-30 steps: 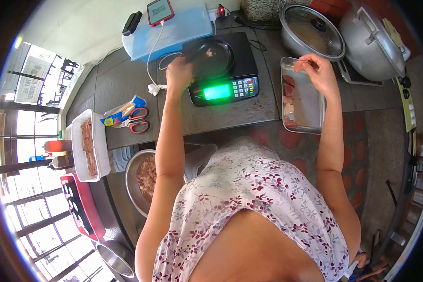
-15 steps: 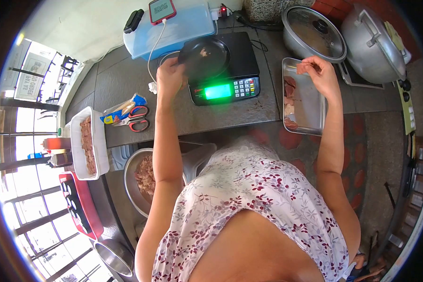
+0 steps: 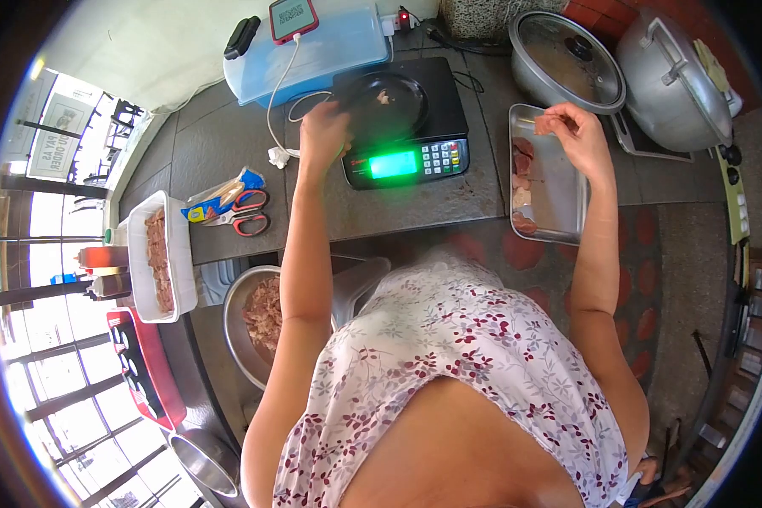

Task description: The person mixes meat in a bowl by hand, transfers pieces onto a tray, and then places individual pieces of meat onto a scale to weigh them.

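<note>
A black plate point(image 3: 398, 106) with a small scrap of meat on it lies over the black digital scale point(image 3: 445, 127), whose display glows green. My left hand point(image 3: 325, 135) is at the plate's left edge, its fingers blurred by motion. Over the upper part of a metal tray point(image 3: 559, 207), my right hand point(image 3: 577, 135) pinches a small piece of meat point(image 3: 543, 125). Several meat pieces point(image 3: 523, 173) lie along the tray's left side.
Red-handled scissors point(image 3: 251, 212) and a skewer packet point(image 3: 220, 196) lie left of the scale. A white container point(image 3: 180, 292) and a steel bowl point(image 3: 235, 326) hold meat. Two pots point(image 3: 525, 76) stand at the back right; a blue-lidded box point(image 3: 347, 51) is behind.
My left hand and the black plate have moved right, bringing the plate further over the scale. My right hand stays nearly still with its meat piece.
</note>
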